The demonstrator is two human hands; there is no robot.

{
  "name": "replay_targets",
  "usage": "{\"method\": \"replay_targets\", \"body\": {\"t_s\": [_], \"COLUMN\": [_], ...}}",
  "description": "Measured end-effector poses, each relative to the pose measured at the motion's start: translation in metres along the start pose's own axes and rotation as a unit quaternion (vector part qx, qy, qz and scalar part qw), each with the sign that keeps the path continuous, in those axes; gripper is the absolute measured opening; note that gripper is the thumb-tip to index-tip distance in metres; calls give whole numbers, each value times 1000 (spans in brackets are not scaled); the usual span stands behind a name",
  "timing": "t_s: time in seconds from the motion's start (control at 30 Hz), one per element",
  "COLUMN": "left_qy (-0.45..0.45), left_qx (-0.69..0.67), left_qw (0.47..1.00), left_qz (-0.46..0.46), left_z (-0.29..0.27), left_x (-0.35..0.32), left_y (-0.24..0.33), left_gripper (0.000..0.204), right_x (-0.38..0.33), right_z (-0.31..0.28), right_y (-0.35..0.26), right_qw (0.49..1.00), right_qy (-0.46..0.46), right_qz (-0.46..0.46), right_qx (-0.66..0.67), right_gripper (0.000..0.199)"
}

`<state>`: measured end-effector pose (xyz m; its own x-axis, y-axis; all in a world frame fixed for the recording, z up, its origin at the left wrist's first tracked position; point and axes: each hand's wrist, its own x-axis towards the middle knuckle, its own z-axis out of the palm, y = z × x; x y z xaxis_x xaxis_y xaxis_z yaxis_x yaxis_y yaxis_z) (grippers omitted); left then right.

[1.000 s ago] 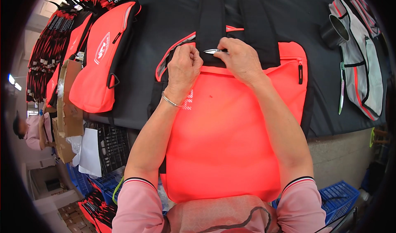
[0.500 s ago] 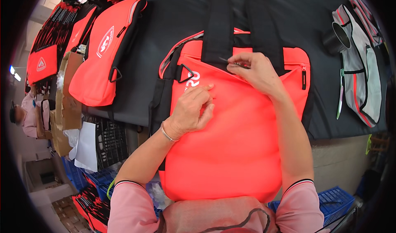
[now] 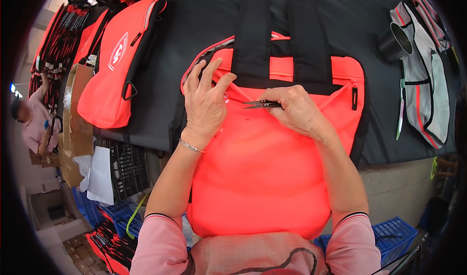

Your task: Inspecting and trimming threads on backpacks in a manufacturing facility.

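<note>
A bright coral-red bag with black straps lies in front of me, its top away from me. My left hand is over its upper left corner, fingers spread and thumb apart, close to the pocket's edge. It holds nothing that I can see. My right hand is closed around small black thread snips, whose blades point left above the bag's front panel. The pocket's upper edge sags away from the black band under the straps. A black zipper pull hangs at the bag's right side.
Another coral-red bag lies to the left on the black-covered table. Rightward are a dark cup, a toothbrush-like tool and a grey bag piece. A cardboard box, blue crates and another person are at the sides.
My left hand has moved up and left to the bag's corner, its fingers spreading. My right hand has come down slightly, and the snips' blades now show. The other person has raised an arm.
</note>
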<state>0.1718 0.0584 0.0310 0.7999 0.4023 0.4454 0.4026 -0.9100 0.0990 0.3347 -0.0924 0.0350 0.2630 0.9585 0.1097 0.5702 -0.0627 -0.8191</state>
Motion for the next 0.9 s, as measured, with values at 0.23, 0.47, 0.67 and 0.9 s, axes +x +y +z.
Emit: {"method": "replay_targets", "body": {"t_s": [0.23, 0.47, 0.67, 0.9], "left_qy": [3, -71, -88, -38], "left_qx": [-143, 27, 55, -88], "left_qw": [989, 993, 989, 995], "left_qz": [-36, 92, 105, 41], "left_z": [-8, -14, 5, 1], "left_x": [30, 60, 56, 48], "left_y": [-12, 0, -12, -19], "left_gripper": [14, 5, 5, 6], "right_x": [-3, -4, -1, -1], "right_z": [5, 5, 7, 7], "right_y": [-2, -2, -1, 2], "right_qw": [999, 999, 998, 999], "right_qy": [21, 19, 26, 20], "right_qz": [-27, -28, -21, 11], "right_qx": [-40, -33, -49, -25], "right_gripper": [24, 21, 18, 24]}}
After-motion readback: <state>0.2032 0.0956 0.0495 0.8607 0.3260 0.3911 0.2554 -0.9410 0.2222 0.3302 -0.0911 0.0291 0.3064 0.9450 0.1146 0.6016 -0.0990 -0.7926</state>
